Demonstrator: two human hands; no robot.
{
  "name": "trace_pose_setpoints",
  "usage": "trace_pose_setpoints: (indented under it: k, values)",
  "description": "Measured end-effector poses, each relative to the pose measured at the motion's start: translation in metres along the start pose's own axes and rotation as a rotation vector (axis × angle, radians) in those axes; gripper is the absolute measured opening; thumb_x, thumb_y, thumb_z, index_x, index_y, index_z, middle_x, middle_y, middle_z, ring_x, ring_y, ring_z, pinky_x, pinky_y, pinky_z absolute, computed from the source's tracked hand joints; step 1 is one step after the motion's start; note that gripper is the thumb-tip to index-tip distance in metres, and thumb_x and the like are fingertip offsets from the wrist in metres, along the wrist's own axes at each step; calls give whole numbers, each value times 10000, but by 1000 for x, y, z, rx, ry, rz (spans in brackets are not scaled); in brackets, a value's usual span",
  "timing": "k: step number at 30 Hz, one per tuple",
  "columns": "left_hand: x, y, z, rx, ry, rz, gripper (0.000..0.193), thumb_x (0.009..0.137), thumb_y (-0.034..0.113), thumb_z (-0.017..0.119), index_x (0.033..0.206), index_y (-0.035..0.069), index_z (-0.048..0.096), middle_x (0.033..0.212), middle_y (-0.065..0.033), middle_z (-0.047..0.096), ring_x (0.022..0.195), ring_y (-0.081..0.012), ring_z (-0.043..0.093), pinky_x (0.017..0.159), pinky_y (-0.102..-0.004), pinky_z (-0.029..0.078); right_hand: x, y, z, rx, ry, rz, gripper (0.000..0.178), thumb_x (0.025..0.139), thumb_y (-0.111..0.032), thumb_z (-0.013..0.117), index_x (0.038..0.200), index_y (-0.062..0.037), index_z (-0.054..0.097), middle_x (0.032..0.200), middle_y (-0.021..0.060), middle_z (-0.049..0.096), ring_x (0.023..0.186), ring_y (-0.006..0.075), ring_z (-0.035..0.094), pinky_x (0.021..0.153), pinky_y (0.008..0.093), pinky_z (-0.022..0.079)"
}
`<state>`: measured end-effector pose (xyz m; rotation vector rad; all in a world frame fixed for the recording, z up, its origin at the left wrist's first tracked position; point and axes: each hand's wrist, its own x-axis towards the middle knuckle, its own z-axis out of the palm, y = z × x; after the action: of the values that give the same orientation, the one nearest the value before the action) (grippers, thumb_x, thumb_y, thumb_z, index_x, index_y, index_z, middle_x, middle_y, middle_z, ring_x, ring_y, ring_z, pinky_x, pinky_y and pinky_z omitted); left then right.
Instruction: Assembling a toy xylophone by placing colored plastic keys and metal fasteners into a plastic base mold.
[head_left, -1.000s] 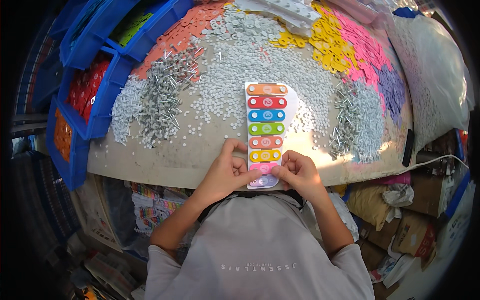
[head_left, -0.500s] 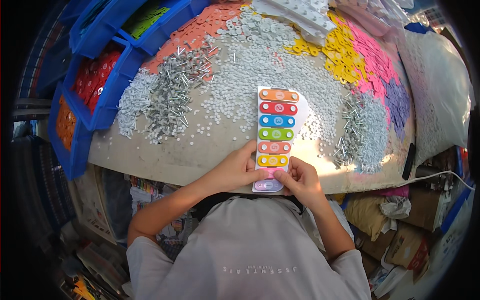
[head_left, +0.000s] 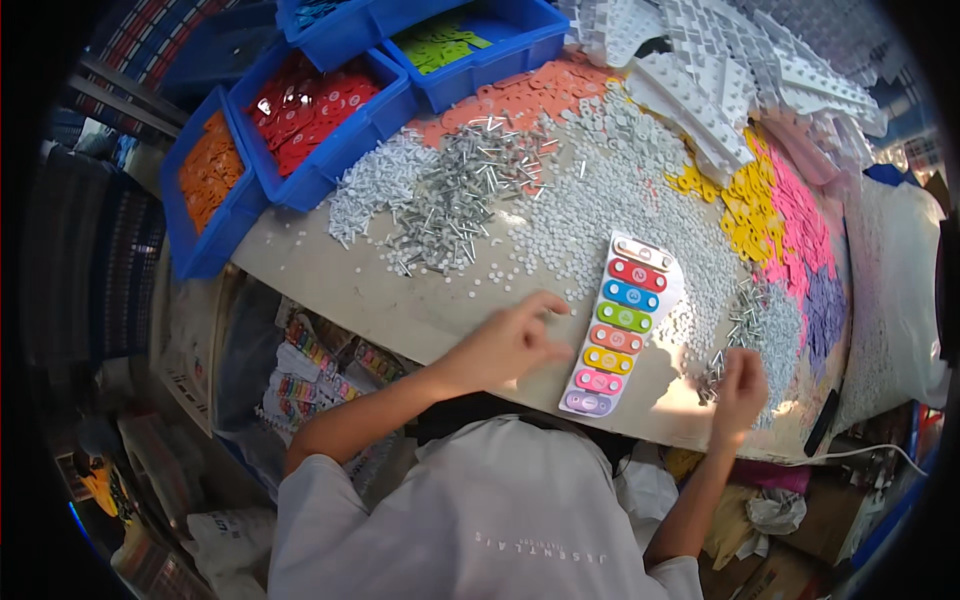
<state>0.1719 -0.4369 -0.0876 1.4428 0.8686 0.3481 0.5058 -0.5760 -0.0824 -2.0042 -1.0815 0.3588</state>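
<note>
- Nearest me, at bottom centre, I see the grey shirt.
- Just right of centre lies the xylophone-like board, slanted on the table, its coloured bars facing up. Half a second ago both hands gripped its lower end; now neither touches it.
- My left hand has drawn off to the board's left, blurred, fingers loosely bent and apart, with nothing visible between them.
- My right hand has swung right, beside the smaller pile of metal pins. Its fingers are bunched; I cannot tell whether they pinch anything.
- Beyond, mid-frame, spread the white caps.
- My view has turned: the blue bin of red pieces, upper left, sits further right in frame than before.
</note>
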Motion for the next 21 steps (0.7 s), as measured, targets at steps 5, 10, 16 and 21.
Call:
trace_pose_setpoints:
  k: [5, 10, 16, 21]
  values:
    - [-17, -7, -85, 433, 823, 198, 121, 942, 139, 652, 932, 24, 687, 829, -93, 656, 721, -224, 643, 657, -345, 497, 28, 42, -50, -863, 237, -246, 241, 997, -143, 585, 1195, -31, 663, 1098, 133, 651, 1021, 291, 605, 861, 383, 488]
    - [-40, -17, -141, 899, 1064, 108, 95, 922, 136, 661, 913, 45, 688, 860, -98, 625, 833, -320, 616, 710, -409, 485, 33, 78, -53, -733, 188, -245, 244, 961, -94, 605, 1190, -26, 651, 1082, 158, 645, 1064, 352, 573, 929, 436, 455]
    - [-37, -39, -145, 1072, 1019, 74, 93, 885, 139, 696, 861, 52, 673, 845, -88, 612, 875, -309, 605, 756, -423, 484, 37, 73, -49, -678, 205, -199, 132, 931, -62, 621, 1051, -12, 643, 1021, 151, 656, 979, 349, 590, 878, 426, 459]
    - [-27, -42, -143, 1079, 1008, 26, 110, 872, 155, 707, 853, 54, 666, 856, -82, 626, 891, -304, 613, 761, -427, 485, 33, 61, -48, -648, 345, -160, 117, 944, -48, 600, 1050, -10, 632, 988, 152, 664, 927, 345, 613, 843, 413, 482]
